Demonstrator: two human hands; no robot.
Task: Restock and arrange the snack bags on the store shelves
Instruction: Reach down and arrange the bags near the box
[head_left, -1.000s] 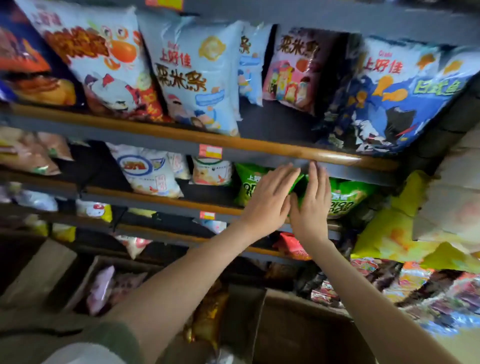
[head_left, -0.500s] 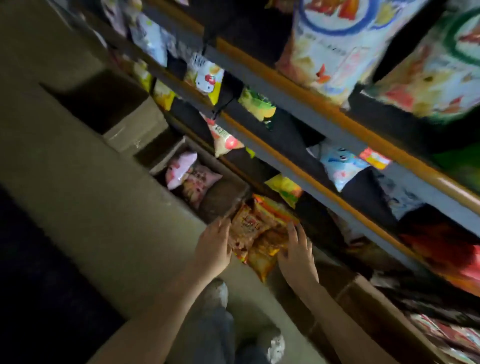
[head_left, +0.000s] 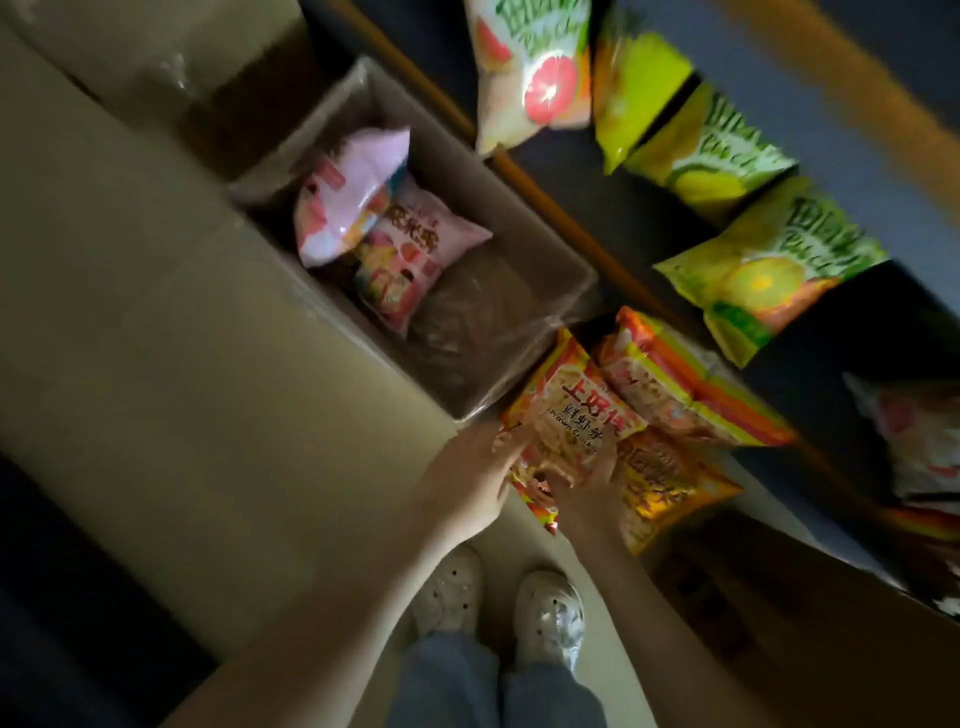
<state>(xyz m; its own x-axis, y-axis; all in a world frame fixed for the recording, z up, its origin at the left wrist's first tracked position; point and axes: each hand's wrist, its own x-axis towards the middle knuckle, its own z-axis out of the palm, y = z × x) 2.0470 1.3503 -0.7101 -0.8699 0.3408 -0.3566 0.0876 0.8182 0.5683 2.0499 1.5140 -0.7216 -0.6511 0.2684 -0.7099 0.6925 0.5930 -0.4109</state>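
Note:
In the head view an orange and yellow prawn cracker bag (head_left: 574, 415) lies on top of a pile of similar bags low on the floor by the shelf. My left hand (head_left: 470, 480) grips its left edge and my right hand (head_left: 589, 491) grips its bottom edge, fingers curled onto the pack. A second orange bag (head_left: 675, 384) lies just behind it and a golden bag (head_left: 670, 480) to its right. Lime-green bags (head_left: 769, 270) and a grapefruit-print bag (head_left: 535, 78) stand on the lowest shelf.
An open cardboard box (head_left: 566, 270) to the left of the pile holds two pink snack bags (head_left: 363, 218). Another brown box (head_left: 737, 597) sits at the lower right. My white shoes (head_left: 550, 608) stand on the beige floor just below my hands.
My gaze and both hands dropped from the green bags on an upper shelf to the floor. My hands reached the orange bag pile and now hold its top bag.

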